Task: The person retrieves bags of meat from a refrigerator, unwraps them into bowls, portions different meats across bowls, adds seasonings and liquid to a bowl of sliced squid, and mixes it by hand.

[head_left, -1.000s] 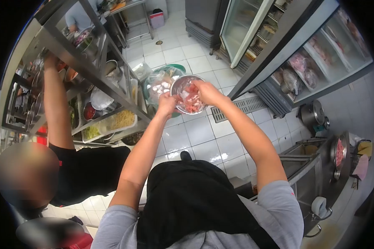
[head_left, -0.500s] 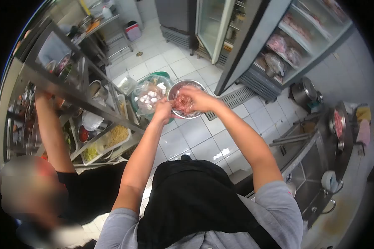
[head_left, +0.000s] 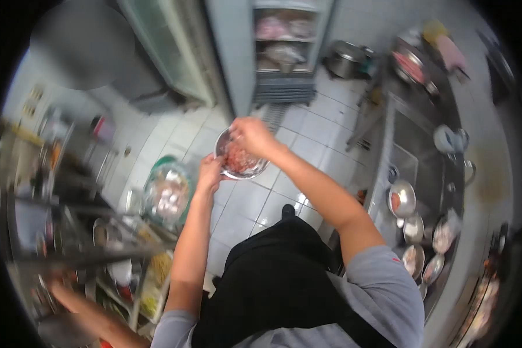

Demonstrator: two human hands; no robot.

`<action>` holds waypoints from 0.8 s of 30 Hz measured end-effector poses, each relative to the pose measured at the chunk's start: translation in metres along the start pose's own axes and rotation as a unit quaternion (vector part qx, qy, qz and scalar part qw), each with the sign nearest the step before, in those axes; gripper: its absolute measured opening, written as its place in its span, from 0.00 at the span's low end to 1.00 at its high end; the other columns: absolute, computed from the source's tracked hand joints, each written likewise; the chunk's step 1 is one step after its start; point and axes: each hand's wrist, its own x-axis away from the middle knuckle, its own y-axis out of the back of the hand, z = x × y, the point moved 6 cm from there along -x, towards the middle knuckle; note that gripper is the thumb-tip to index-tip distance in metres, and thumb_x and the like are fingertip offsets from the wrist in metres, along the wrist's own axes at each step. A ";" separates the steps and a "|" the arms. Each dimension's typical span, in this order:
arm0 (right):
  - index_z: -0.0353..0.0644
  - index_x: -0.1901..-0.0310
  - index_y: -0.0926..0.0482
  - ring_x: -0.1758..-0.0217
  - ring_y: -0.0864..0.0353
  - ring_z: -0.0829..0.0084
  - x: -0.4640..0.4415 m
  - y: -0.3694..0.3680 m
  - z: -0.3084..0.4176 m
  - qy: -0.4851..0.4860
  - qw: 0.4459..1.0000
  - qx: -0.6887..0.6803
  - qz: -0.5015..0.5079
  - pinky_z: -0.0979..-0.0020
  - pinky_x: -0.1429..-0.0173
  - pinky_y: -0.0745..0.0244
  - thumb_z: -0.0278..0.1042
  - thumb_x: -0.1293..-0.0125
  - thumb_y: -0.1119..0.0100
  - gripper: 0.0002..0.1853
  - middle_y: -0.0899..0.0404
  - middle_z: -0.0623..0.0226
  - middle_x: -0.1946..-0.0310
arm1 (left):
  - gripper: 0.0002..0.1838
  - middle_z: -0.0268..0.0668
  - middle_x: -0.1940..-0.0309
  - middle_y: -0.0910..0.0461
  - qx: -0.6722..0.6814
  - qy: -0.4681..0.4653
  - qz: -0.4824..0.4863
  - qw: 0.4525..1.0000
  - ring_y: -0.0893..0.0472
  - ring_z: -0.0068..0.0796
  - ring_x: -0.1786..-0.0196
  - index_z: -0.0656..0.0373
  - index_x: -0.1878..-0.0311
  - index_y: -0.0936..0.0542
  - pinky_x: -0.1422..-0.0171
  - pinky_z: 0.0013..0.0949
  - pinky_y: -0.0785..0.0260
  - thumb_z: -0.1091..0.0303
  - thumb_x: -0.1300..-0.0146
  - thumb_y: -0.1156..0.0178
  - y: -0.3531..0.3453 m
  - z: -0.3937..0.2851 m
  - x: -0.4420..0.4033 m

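Observation:
In front of my apron I hold a metal bowl (head_left: 261,170) of reddish ground meat (head_left: 236,158) in mid-air above the floor. My left hand (head_left: 210,173) is closed on the bowl's left rim, thumb near the top edge. Over the far side of the bowl is my right hand (head_left: 252,137), its fingers bunched and pointing down by the rim. Whether those fingers pinch some meat or the rim is hidden. To the left of the bowl, a green tub (head_left: 169,160) holds a clear plastic bag with white pieces (head_left: 169,200).
A co-worker's forearm (head_left: 95,316) reaches into the shelf unit at lower left. At right runs a steel sink counter (head_left: 426,124) with several metal bowls, one a bowl (head_left: 402,199) with reddish contents. An open fridge (head_left: 287,43) and a large pot (head_left: 347,59) stand ahead.
My body and view have turned right, so the tub and shelves now lie further left and more of the counter shows. The bowl came along; my right hand's fingers have bunched near its far rim.

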 end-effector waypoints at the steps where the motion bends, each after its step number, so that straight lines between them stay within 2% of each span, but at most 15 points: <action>1: 0.38 0.60 0.20 0.58 0.19 0.52 0.010 0.008 -0.016 0.036 0.999 -0.012 -0.030 0.58 0.53 0.24 0.29 0.44 0.40 0.10 0.19 0.50 0.65 | 0.09 0.40 0.65 0.19 -0.020 -0.004 0.034 0.999 0.17 0.33 0.66 0.65 0.57 0.22 0.71 0.39 0.19 0.72 0.37 0.47 -0.014 0.002 -0.010; 2: 0.38 0.64 0.20 0.62 0.19 0.54 0.020 0.020 -0.039 0.022 0.998 -0.001 -0.060 0.59 0.55 0.24 0.32 0.43 0.39 0.08 0.19 0.52 0.67 | 0.07 0.37 0.67 0.20 -0.039 -0.009 0.045 0.998 0.19 0.28 0.67 0.63 0.60 0.22 0.68 0.36 0.22 0.71 0.38 0.45 -0.020 0.017 -0.032; 5: 0.41 0.63 0.21 0.70 0.22 0.68 0.076 0.130 -0.125 -0.132 0.930 -0.242 -0.243 0.66 0.65 0.25 0.33 0.37 0.41 0.06 0.21 0.61 0.71 | 0.07 0.35 0.68 0.21 -0.001 0.039 0.096 0.995 0.19 0.28 0.68 0.63 0.59 0.23 0.67 0.34 0.23 0.72 0.40 0.45 -0.097 0.010 -0.051; 6: 0.43 0.63 0.22 0.72 0.23 0.71 0.103 0.155 -0.173 -0.179 0.869 -0.354 -0.296 0.68 0.70 0.27 0.34 0.35 0.42 0.05 0.22 0.63 0.74 | 0.08 0.35 0.68 0.21 0.012 0.055 0.104 0.993 0.19 0.29 0.68 0.63 0.58 0.24 0.67 0.34 0.23 0.72 0.40 0.45 -0.109 0.013 -0.062; 7: 0.44 0.58 0.23 0.73 0.24 0.75 0.137 0.188 -0.241 -0.126 0.784 -0.487 -0.364 0.72 0.72 0.27 0.33 0.32 0.46 0.05 0.23 0.68 0.72 | 0.09 0.36 0.67 0.21 0.006 0.055 0.119 0.991 0.19 0.29 0.68 0.63 0.57 0.24 0.66 0.34 0.22 0.72 0.40 0.45 -0.114 0.024 -0.084; 9: 0.42 0.55 0.24 0.74 0.26 0.75 0.228 0.279 -0.297 -0.184 0.735 -0.409 -0.509 0.73 0.70 0.26 0.35 0.29 0.49 0.08 0.23 0.68 0.69 | 0.10 0.37 0.65 0.21 -0.002 0.064 0.132 0.989 0.18 0.30 0.67 0.62 0.55 0.25 0.66 0.33 0.21 0.72 0.41 0.45 -0.126 0.037 -0.107; 10: 0.41 0.55 0.24 0.74 0.27 0.75 0.279 0.317 -0.319 -0.234 0.629 -0.401 -0.623 0.73 0.70 0.27 0.32 0.30 0.49 0.07 0.24 0.68 0.69 | 0.11 0.37 0.64 0.21 -0.002 0.073 0.132 0.989 0.18 0.30 0.66 0.61 0.55 0.25 0.67 0.32 0.20 0.72 0.41 0.45 -0.135 0.038 -0.112; 12: 0.35 0.57 0.24 0.78 0.29 0.78 0.391 0.384 -0.383 -0.199 0.498 -0.451 -0.714 0.74 0.75 0.31 0.28 0.31 0.53 0.08 0.27 0.70 0.75 | 0.12 0.38 0.61 0.21 -0.022 0.104 0.128 0.986 0.17 0.31 0.64 0.61 0.54 0.26 0.67 0.32 0.19 0.72 0.41 0.45 -0.140 0.055 -0.133; 13: 0.35 0.59 0.25 0.80 0.30 0.78 0.434 0.417 -0.377 -0.184 0.525 -0.341 -0.758 0.75 0.78 0.34 0.26 0.34 0.53 0.07 0.28 0.70 0.76 | 0.12 0.38 0.61 0.21 -0.030 0.117 0.137 0.983 0.17 0.31 0.64 0.61 0.54 0.26 0.67 0.32 0.19 0.72 0.41 0.45 -0.146 0.060 -0.139; 14: 0.33 0.59 0.24 0.75 0.25 0.70 0.485 0.446 -0.391 -0.281 0.556 -0.152 -0.767 0.69 0.73 0.29 0.27 0.34 0.53 0.09 0.24 0.66 0.74 | 0.12 0.38 0.61 0.21 -0.034 0.128 0.123 0.984 0.17 0.32 0.63 0.61 0.53 0.26 0.66 0.33 0.18 0.72 0.41 0.46 -0.148 0.063 -0.144; 16: 0.30 0.53 0.24 0.60 0.20 0.64 0.543 0.489 -0.367 -0.468 0.518 0.413 -0.585 0.66 0.52 0.24 0.27 0.33 0.54 0.12 0.20 0.59 0.62 | 0.12 0.38 0.60 0.21 -0.037 0.143 0.113 0.983 0.17 0.32 0.62 0.61 0.53 0.26 0.65 0.34 0.17 0.73 0.42 0.47 -0.153 0.073 -0.157; 17: 0.30 0.53 0.24 0.60 0.20 0.64 0.565 0.500 -0.376 -0.473 0.514 0.415 -0.583 0.66 0.52 0.24 0.27 0.33 0.54 0.12 0.20 0.59 0.62 | 0.13 0.39 0.60 0.21 -0.037 0.147 0.108 0.982 0.17 0.33 0.62 0.61 0.53 0.26 0.65 0.35 0.17 0.74 0.42 0.48 -0.152 0.077 -0.164; 22: 0.27 0.46 0.28 0.53 0.19 0.56 0.615 0.516 -0.466 -0.423 0.746 0.088 -0.507 0.62 0.46 0.23 0.30 0.32 0.50 0.17 0.20 0.50 0.54 | 0.14 0.39 0.60 0.21 -0.066 0.165 0.102 0.979 0.17 0.33 0.62 0.62 0.53 0.27 0.64 0.36 0.16 0.75 0.43 0.52 -0.178 0.080 -0.188; 23: 0.27 0.46 0.28 0.53 0.19 0.56 0.604 0.515 -0.465 -0.427 0.742 0.083 -0.509 0.62 0.46 0.23 0.30 0.32 0.50 0.17 0.20 0.50 0.54 | 0.14 0.38 0.60 0.21 -0.070 0.164 0.106 0.978 0.17 0.33 0.62 0.62 0.53 0.27 0.64 0.36 0.17 0.75 0.43 0.52 -0.184 0.076 -0.191; 24: 0.29 0.48 0.27 0.56 0.19 0.58 0.589 0.507 -0.462 -0.445 0.690 -0.129 -0.556 0.63 0.49 0.22 0.33 0.30 0.50 0.16 0.20 0.52 0.56 | 0.13 0.38 0.60 0.21 -0.075 0.166 0.113 0.977 0.16 0.33 0.62 0.61 0.54 0.27 0.64 0.36 0.17 0.75 0.43 0.52 -0.188 0.073 -0.192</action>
